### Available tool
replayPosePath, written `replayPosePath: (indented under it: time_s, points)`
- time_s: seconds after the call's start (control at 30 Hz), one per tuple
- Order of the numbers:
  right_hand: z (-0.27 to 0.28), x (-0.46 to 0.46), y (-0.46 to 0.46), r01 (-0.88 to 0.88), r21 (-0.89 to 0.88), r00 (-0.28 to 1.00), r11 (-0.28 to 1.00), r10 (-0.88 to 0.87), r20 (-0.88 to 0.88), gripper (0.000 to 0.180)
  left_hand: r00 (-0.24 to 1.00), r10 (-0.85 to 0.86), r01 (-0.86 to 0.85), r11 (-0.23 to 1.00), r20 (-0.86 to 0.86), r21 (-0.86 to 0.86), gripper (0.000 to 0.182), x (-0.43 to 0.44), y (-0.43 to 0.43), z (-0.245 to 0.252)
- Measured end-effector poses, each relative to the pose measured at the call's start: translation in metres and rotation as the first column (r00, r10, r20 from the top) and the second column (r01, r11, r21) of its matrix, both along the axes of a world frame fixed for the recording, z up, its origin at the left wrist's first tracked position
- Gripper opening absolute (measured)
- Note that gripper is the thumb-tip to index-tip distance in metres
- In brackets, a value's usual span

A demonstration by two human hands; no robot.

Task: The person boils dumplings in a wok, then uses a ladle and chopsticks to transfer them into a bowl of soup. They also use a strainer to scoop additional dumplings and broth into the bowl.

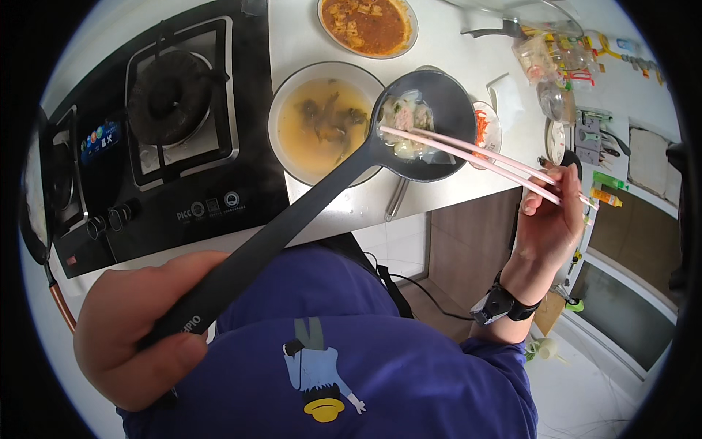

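My left hand [142, 329] grips the handle of a black ladle [274, 236], whose deep bowl is raised at the right of a soup bowl. Pieces of meat and pale vegetables [408, 118] lie in the ladle with some liquid. Held in my right hand [551, 214], a pair of pale pink chopsticks [493, 159] reaches left, with the tips at the food in the ladle. The white bowl [279, 140] with a dark rim holds yellowish broth with dark, leafy pieces [332, 118]. Part of its right side is hidden behind the ladle.
At the left is a black gas hob [252, 181]. A dish of red sauce with tofu-like cubes [367, 24] stands beyond the broth. Right of the ladle sits a small dish with red shreds [485, 126]. A metal utensil [396, 200] lies at the counter's front edge.
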State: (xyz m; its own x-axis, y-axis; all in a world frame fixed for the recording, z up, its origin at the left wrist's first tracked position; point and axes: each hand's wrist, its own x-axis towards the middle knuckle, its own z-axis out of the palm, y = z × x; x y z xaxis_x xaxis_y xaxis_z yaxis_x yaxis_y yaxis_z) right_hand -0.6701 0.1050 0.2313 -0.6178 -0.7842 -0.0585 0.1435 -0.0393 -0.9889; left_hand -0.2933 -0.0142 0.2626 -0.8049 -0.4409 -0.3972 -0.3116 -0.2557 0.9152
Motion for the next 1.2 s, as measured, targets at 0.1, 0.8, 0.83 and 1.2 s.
replayPosePath:
  time_s: [0.1, 0.8, 0.83, 1.2]
  points:
    - [0.003, 0.005, 0.002, -0.05, -0.024, 0.996, 0.998, 0.048, -0.072, 0.029, 0.999, 0.046, -0.046, 0.999, -0.006, 0.021, 0.052, 0.004, 0.004, -0.002]
    - [0.013, 0.003, 0.023, -0.019, -0.13, 0.96, 0.991, -0.018, -0.278, 0.034, 0.991, 0.13, -0.129, 0.99, 0.009, -0.058, 0.056, 0.012, 0.013, -0.008]
    - [0.013, 0.003, 0.023, -0.038, -0.147, 0.966, 0.988, -0.002, -0.259, 0.034, 0.992, 0.129, -0.128, 0.989, 0.012, -0.071, 0.056, 0.012, 0.013, -0.008]
    - [0.013, 0.009, 0.026, -0.067, -0.157, 0.951, 0.985, 0.015, -0.31, 0.032, 0.996, 0.07, -0.066, 0.995, 0.058, -0.069, 0.059, 0.012, 0.014, -0.005]
